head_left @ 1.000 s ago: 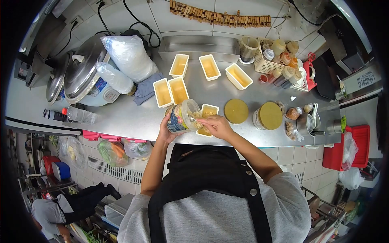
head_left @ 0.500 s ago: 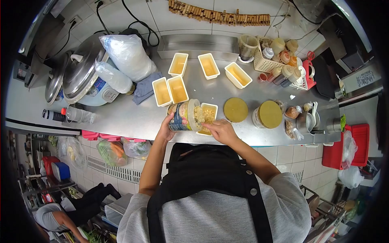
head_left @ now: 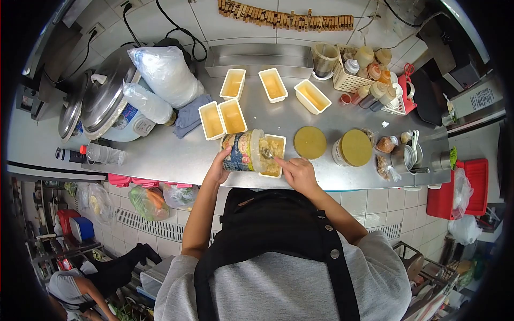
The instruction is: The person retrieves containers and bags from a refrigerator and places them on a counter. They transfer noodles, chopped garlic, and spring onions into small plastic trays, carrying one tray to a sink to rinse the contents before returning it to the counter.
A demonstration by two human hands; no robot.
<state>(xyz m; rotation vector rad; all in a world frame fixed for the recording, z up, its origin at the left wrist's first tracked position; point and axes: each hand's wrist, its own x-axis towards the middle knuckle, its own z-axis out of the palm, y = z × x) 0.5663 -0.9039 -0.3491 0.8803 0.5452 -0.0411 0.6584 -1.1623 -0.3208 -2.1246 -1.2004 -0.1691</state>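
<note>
Head view: the left hand (head_left: 217, 167) grips a tilted jar (head_left: 240, 152) by a tub (head_left: 274, 169) near the front edge of the bench (head_left: 171, 155); the right hand (head_left: 300, 174) clasps a spoon (head_left: 268, 153)

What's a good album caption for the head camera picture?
Left hand holding a tilted tub, right hand holding a spoon at the tub's mouth.

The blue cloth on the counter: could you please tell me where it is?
In the head view, the blue cloth lies on the left part of the counter, between the large plastic bag and the leftmost tub.
</note>
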